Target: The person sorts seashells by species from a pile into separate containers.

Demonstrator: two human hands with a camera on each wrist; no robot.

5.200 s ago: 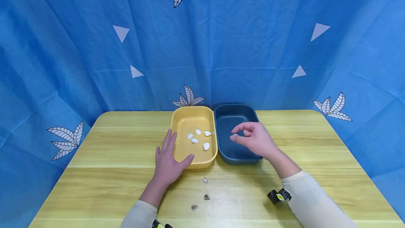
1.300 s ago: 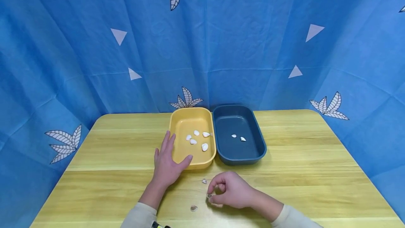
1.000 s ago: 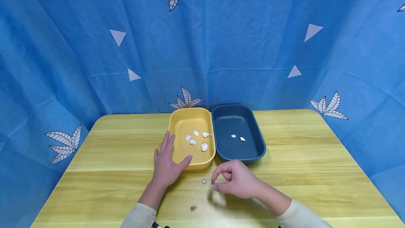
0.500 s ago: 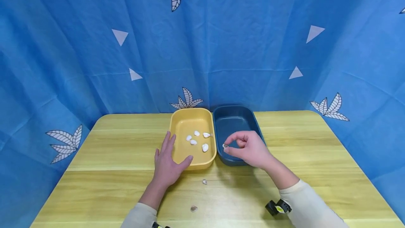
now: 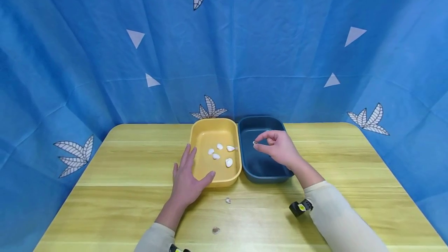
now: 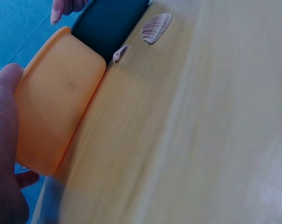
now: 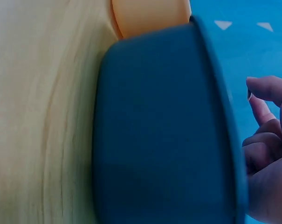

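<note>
My right hand (image 5: 280,149) pinches a small seashell (image 5: 254,142) between thumb and forefinger, over the inside of the dark blue tray (image 5: 267,179). In the right wrist view, the shell (image 7: 249,94) shows as a thin dark edge at the fingertips, beyond the tray's rim. My left hand (image 5: 188,182) rests with spread fingers at the near left corner of the yellow tray (image 5: 222,183), its thumb over the front rim. Several white seashells (image 5: 229,162) lie in the yellow tray. The right hand hides part of the blue tray's floor.
Two seashells lie on the wooden table in front of the trays: a small one (image 5: 228,200) close to the yellow tray and a brownish ribbed one (image 5: 216,230) nearer the front. The trays stand side by side before a blue curtain (image 5: 280,49).
My right hand pinched a dark shell on the table, lifted it and carried it forward over the blue tray, where two shells showed earlier. The left hand has stayed at the yellow tray.
</note>
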